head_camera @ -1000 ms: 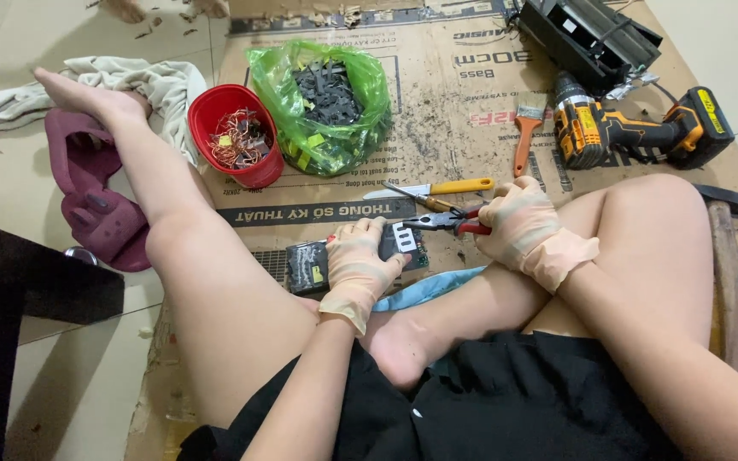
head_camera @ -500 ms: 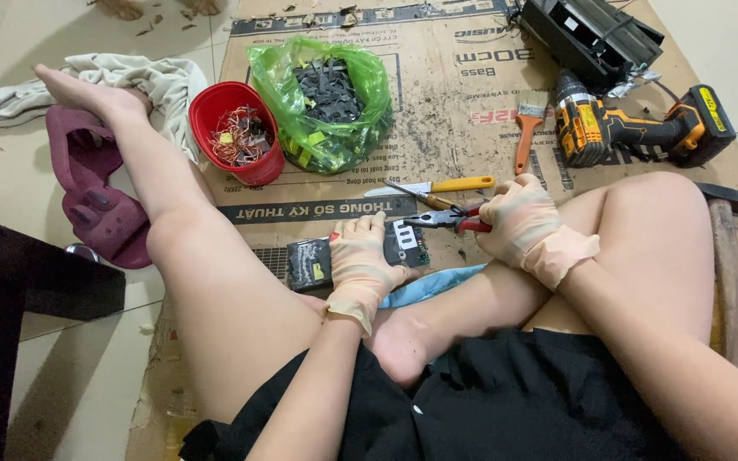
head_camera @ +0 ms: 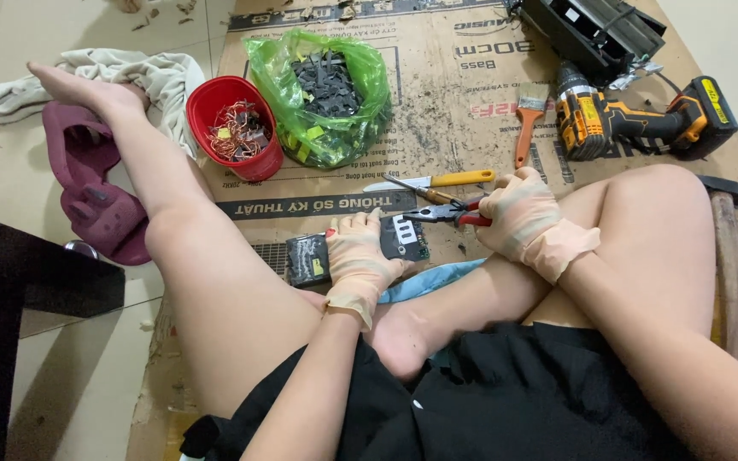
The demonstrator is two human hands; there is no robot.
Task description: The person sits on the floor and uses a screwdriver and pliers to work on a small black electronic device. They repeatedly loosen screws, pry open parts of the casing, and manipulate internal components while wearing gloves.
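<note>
The left hand (head_camera: 359, 256), in a pale latex glove, presses flat on a small dark circuit board (head_camera: 405, 237) lying on the cardboard sheet (head_camera: 437, 111); its fingers are spread slightly and rest on the board's left part, pinning it rather than curling round it; a black block with a yellow mark (head_camera: 307, 259) sits just beside the hand at its 9 o'clock. The right hand (head_camera: 518, 213), gloved likewise, is closed round the red handles of a pair of pliers (head_camera: 444, 211); the fingers are wrapped together on the grips, and the plier tips point toward 9 o'clock, reaching the top edge of the board; whether the tips are biting anything is too small to tell. At the pliers' 12 o'clock lie a yellow-handled knife (head_camera: 437, 180) and a screwdriver (head_camera: 412, 189), close together. Farther off at 11 o'clock stand a red cup of copper wire scraps (head_camera: 237, 128) and a green plastic bag of dark parts (head_camera: 322, 90), touching each other. At 1 o'clock of the right hand lie an orange-handled brush (head_camera: 527, 119) and a cordless drill (head_camera: 634, 119); a dark red slipper (head_camera: 96, 192) rests on the floor at 9 o'clock, beside the outstretched leg.
</note>
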